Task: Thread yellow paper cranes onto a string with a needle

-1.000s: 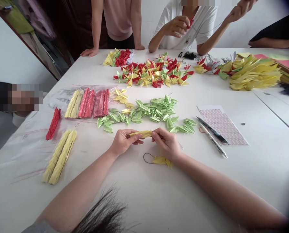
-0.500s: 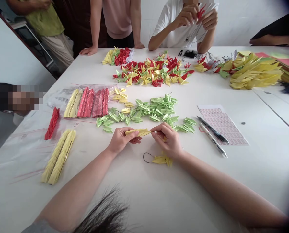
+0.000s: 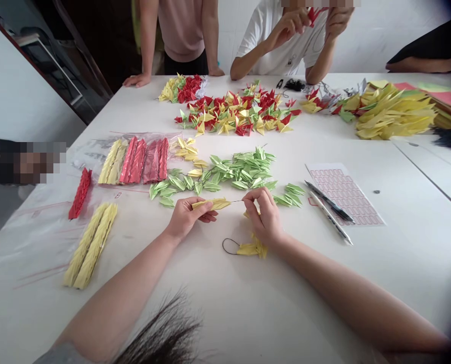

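My left hand point(image 3: 187, 217) pinches a yellow folded paper piece point(image 3: 212, 204) between thumb and fingers. A thin dark thread point(image 3: 236, 201) runs from the paper's right end to the fingertips of my right hand point(image 3: 264, 215), which are closed on it; whether a needle is there I cannot tell. Beneath and beside my right hand hang more yellow folded papers point(image 3: 253, 248), partly hidden by it. A black cord loop point(image 3: 230, 246) lies on the table at their left end. Just beyond my hands spreads a pile of green folded papers point(image 3: 244, 169).
Left are yellow paper bundles point(image 3: 91, 245), a red bundle point(image 3: 80, 194) and bagged bundles point(image 3: 134, 161). Pens point(image 3: 329, 205) lie on a label sheet point(image 3: 349, 194) at right. Farther back are paper cranes point(image 3: 240, 114) and stacked yellow paper point(image 3: 394, 114). People stand or sit across the table.
My right hand has drawn slightly away from my left, exposing a stretch of thread between them. Across the table, a person's hands with red paper have risen and spread apart.
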`<state>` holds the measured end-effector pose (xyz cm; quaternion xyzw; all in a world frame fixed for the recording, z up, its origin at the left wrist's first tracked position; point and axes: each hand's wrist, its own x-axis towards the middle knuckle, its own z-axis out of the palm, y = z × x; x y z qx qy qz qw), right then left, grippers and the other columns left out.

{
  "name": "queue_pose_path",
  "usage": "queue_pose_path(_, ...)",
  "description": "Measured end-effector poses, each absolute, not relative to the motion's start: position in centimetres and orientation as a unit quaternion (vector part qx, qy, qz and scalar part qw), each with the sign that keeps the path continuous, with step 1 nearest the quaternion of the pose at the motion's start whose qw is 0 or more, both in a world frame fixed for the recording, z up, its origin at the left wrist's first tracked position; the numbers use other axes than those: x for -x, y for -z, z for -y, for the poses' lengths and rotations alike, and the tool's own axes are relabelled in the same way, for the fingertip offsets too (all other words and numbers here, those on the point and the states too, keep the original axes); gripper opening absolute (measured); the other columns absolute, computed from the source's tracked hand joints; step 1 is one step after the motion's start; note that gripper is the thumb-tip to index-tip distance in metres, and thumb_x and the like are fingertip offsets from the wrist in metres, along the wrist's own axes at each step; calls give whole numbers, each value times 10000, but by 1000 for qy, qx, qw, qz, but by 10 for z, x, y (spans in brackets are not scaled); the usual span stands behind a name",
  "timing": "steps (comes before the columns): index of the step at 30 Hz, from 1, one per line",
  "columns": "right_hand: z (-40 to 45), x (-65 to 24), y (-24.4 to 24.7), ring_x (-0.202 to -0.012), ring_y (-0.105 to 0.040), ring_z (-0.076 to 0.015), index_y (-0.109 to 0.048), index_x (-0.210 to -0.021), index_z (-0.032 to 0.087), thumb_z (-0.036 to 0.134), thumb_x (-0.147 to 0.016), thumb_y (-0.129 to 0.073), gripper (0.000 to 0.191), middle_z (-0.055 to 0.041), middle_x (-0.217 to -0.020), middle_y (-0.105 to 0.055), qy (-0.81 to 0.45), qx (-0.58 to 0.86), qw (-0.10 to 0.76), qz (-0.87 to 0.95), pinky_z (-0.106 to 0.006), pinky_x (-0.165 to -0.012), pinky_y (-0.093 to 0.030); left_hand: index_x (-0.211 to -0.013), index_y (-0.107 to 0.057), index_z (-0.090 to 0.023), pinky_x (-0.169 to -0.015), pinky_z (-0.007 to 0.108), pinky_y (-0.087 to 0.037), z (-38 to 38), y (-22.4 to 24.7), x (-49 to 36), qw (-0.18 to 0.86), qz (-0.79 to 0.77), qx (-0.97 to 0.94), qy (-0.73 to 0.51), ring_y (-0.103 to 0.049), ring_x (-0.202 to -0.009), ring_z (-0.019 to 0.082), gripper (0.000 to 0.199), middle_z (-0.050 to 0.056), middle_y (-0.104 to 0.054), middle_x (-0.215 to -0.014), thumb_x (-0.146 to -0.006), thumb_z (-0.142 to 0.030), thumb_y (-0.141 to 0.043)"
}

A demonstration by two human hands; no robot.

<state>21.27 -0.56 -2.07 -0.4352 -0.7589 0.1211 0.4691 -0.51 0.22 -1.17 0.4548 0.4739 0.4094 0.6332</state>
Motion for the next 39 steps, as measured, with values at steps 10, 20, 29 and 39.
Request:
queue_pose_path(10,8,-208,21,-952,-550,-234,-481,-996,242,183,-989,-404,97,-74,-966,-579,-78,451,475,751,-440,-911,-444,-794,-707,-120,-583,259,-553,-2,12,3,616,-490,-441,-431,-734,-636,207,454,105,-766,-737,-667,-545,-805)
queue_pose_path(20,5,-205,18,-1133,-590,-259,-558,-1216,270,378,-917,-639,328,-82,-1178,-657,-34,414,396,819,-588,-1204,-141,-843,-725,-119,-621,283,-580,-2,11,5,634,-469,-480,-386,-739,-647,217,463,116,-770,-767,-704,-556,-786)
queue_pose_path(29,4,-208,19,-1065,-646,-233,-630,-1083,266,373,-894,-683,223,-60,-1076,-706,-81,359,385,846,-559,-1198,-208,-795,-740,-121,-572,238,-556,-5,8,9,671,-436,-519,-301,-730,-619,192,404,118,-766,-745,-730,-518,-784)
queue_pose_path(39,0,-211,21,-964,-661,-209,-650,-1069,261,318,-894,-690,188,-48,-983,-720,-68,358,434,824,-506,-1141,-332,-887,-771,-111,-579,235,-566,-9,10,13,691,-448,-459,-334,-745,-652,204,485,149,-779,-851,-713,-563,-785)
